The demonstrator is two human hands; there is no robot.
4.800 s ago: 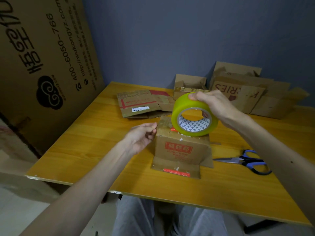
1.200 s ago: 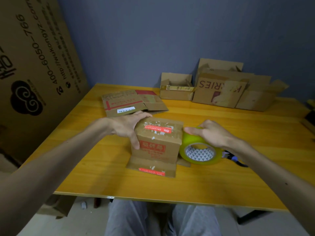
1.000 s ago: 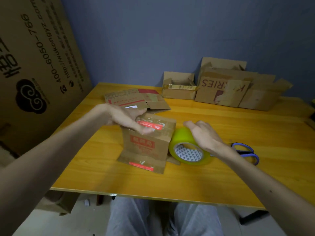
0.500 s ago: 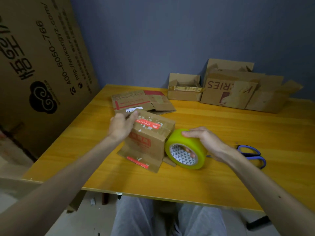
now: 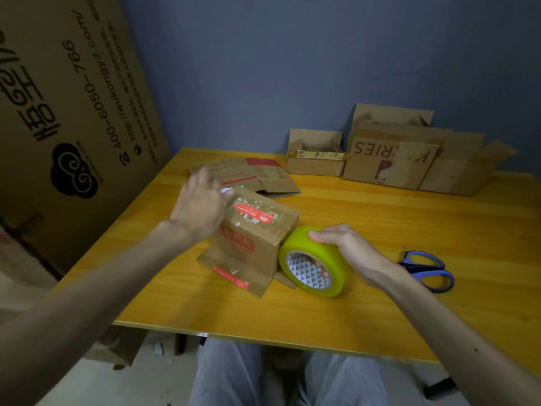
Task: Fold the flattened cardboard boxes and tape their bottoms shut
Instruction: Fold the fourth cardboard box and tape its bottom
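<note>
- Down off the top of the small box (image 5: 257, 230) the tape roll (image 5: 314, 260) has come. It is now standing on its edge on the bench (image 5: 380, 317), touching the box's right side.
- The left grip (image 5: 202, 209) is resting at the box's top left edge with its fingers straight and spread. It is looking blurry, so it is likely rubbing or pressing there.
- The right grip (image 5: 348, 250) is curling its fingers round the tape roll and holding it.
- The small box is standing near the front middle of the bench, with its loose flaps lying flat below.
- I think this box is nearly done: it is folded and the tape seems to be going on. I cannot tell if a strip is sticking yet.
- Cutting is still waiting. The scissors (image 5: 424, 271) are lying just behind the right wrist.
- More flat boxes (image 5: 248, 174) are lying behind the small box, waiting to be folded.
- Folded boxes (image 5: 389, 159) are standing at the back by the blue wall (image 5: 292, 68).
- The bench is shining yellow wood — a big cardboard sheet (image 5: 73, 112) is leaning on the left.
</note>
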